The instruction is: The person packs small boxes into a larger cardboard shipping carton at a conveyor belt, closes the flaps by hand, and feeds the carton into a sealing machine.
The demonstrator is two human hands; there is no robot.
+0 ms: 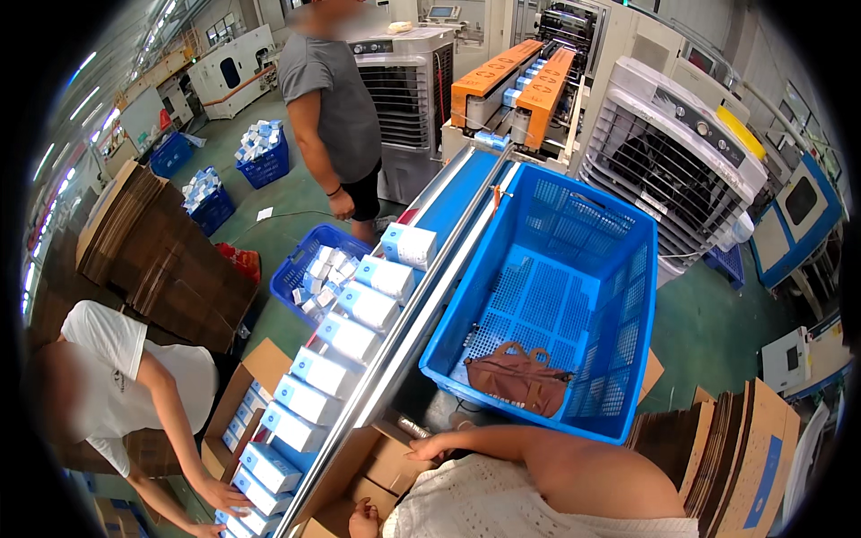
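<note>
An open cardboard box (381,472) stands in front of me at the conveyor's near side, its bottom flaps showing inside. My right hand (430,446) is at the box's far right edge, fingers closed on the cardboard rim. My left hand (363,518) is low at the near side of the box, its fingers curled; whether it grips the cardboard is hidden. Beyond the metal rail, a row of white-and-blue cartons (319,371) lines the conveyor (459,195). Across it, a co-worker's hands (224,496) touch the nearest cartons, beside another cardboard box (215,439) partly filled with cartons.
A large blue crate (538,296) holding a brown bag (518,378) stands ahead right. Flattened cardboard (731,448) is stacked at my right, more (161,260) at far left. Another person (336,117) stands beyond the conveyor near a blue basket (287,276) of small cartons. An orange-railed machine (547,94) feeds the belt.
</note>
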